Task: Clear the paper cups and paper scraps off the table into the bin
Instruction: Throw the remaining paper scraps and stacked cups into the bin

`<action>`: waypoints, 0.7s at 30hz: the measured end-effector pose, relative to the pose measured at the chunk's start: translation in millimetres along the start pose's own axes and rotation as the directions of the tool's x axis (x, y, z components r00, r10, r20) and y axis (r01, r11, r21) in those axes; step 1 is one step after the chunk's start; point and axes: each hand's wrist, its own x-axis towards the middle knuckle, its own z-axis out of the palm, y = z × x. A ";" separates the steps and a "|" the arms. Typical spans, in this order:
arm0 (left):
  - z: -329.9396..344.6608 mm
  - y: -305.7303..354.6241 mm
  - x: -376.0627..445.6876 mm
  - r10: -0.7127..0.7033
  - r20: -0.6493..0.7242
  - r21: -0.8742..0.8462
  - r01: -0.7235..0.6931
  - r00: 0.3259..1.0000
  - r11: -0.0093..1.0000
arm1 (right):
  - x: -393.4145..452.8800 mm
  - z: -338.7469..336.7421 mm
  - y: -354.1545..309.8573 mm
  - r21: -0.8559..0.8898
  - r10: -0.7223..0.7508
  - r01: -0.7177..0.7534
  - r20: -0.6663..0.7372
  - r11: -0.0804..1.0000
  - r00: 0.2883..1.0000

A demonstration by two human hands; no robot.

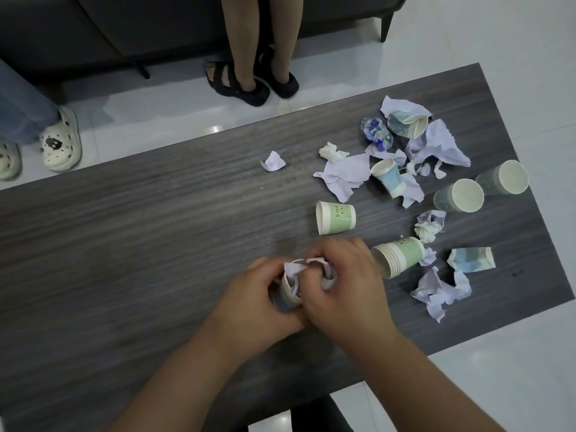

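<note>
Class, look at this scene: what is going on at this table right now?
A person is stuffing crumpled paper into a paper cup, held by the left hand while the right hand pushes the paper in. Most litter remains on the wooden table: a stack of green cups on its side, two upright cups, and scattered paper scraps. No bin is visible.

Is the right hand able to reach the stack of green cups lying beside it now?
Probably yes, but not yet: the stack of green cups lies just beside the right hand, nothing between, though that hand is busy pressing paper into a cup.
</note>
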 end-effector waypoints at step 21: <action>11.9 -11.7 11.7 0.033 0.051 0.018 -0.034 0.998 0.999 | -20.7 -5.6 11.8 -0.173 -0.054 0.096 0.235 0.980 0.971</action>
